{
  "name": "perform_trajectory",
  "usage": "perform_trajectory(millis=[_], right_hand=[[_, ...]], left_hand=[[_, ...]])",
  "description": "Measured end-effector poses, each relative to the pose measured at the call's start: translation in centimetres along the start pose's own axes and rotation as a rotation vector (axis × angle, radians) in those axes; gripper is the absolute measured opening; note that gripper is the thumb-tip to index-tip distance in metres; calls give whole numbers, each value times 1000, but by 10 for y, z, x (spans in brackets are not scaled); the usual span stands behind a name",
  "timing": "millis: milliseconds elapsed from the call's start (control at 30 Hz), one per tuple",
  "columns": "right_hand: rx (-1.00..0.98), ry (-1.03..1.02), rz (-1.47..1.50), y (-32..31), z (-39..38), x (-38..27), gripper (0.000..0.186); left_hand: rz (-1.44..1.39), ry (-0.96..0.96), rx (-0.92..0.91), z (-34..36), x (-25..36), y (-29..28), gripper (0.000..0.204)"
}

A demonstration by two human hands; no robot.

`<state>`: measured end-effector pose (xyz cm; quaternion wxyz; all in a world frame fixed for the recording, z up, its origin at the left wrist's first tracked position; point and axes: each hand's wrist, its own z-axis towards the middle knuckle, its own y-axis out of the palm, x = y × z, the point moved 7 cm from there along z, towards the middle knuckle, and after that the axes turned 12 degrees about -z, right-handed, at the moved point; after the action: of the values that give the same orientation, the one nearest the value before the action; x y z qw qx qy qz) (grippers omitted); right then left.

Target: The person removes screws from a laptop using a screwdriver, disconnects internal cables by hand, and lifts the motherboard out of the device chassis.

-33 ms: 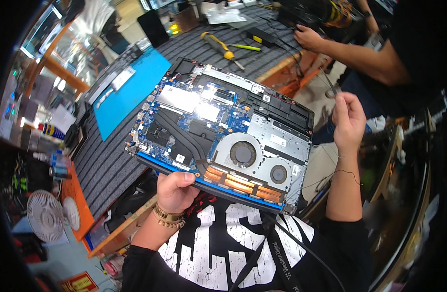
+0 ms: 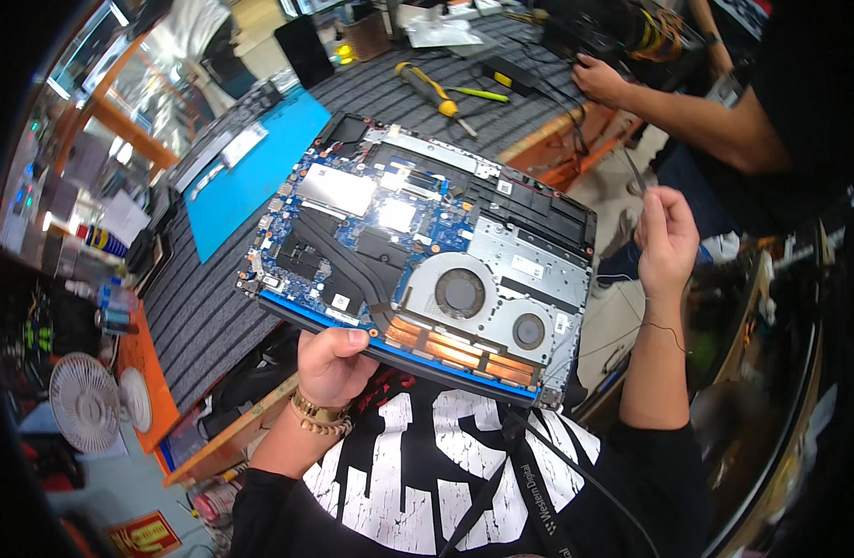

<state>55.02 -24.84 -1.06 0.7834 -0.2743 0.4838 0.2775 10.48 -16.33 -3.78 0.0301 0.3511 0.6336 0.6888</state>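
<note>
An opened laptop base (image 2: 529,266) lies tilted in front of me with its insides facing up: blue circuit board, dark heat pipes, two round fans and copper fins along the near edge. My left hand (image 2: 334,365) grips that near edge, thumb on top and the other fingers mostly hidden beneath. Off the laptop's right side, my right hand (image 2: 668,232) is raised and pinches slim metal tweezers (image 2: 636,171), whose thin end points up and away. The tweezers are apart from the laptop.
A grey striped bench (image 2: 194,316) carries a blue mat (image 2: 245,191), a yellow-handled screwdriver (image 2: 431,90), a green pen-like tool (image 2: 481,94) and a black box (image 2: 509,73). Another person's arm (image 2: 696,116) reaches in at the far right. A white fan (image 2: 83,400) stands at left.
The background sits slightly shifted in the view, and the shine on the laptop's metal plates differs. Both hands keep their holds.
</note>
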Motion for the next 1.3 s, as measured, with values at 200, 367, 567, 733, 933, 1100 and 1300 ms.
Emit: perform_trajectory(millis=[200,367,567,733,933,1100,1300], right_hand=[[-128,321,269,62,-5,45,14],[-264,278,191,125,44,67,15],[-234,-234,-366,213,143,68,22],[-126,-404,-646,262,166,77,28],[-156,-423,-678,264,165,80,28],[-188,-388,-727,263,165,82,28],[-236,-332,-777,262,163,83,26]], left_hand=[[-118,150,-71,-8,49,-22,65],[27,272,-9,10,82,-36,53],[-61,416,86,39,101,-56,51],[-100,424,34,59,95,-64,46],[-73,482,133,63,87,-76,34],[44,519,286,50,86,-78,31],[103,481,394,43,76,-74,31]])
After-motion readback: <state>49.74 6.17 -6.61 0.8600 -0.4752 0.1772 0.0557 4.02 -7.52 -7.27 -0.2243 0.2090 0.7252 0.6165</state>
